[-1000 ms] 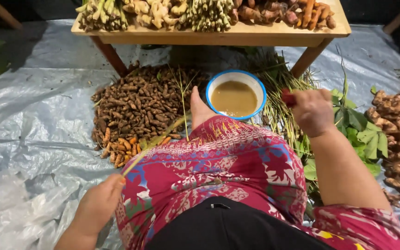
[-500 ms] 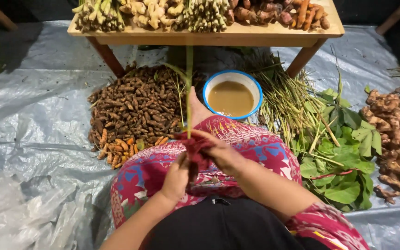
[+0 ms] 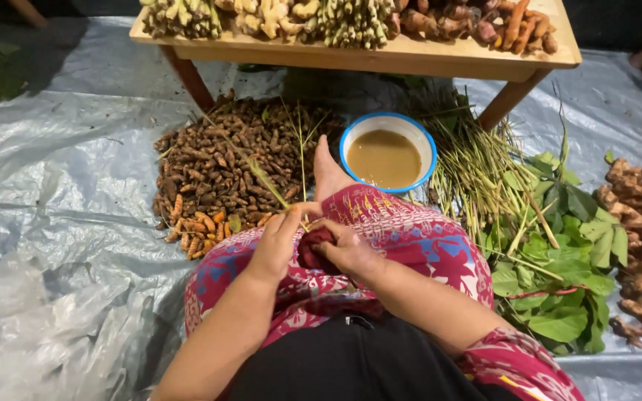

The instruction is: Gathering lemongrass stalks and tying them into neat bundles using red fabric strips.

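Now my left hand (image 3: 280, 241) and right hand (image 3: 347, 249) meet over my lap on the patterned red cloth (image 3: 403, 245), fingers pressed around a small dark red bundle (image 3: 313, 249) (I cannot tell what it is). A thin green stalk (image 3: 265, 178) slants up from my left fingers over the brown root pile (image 3: 217, 167). Beside my foot (image 3: 328, 174) sits the blue-rimmed bowl (image 3: 388, 152) of brown liquid, below the wooden bench (image 3: 380, 56)
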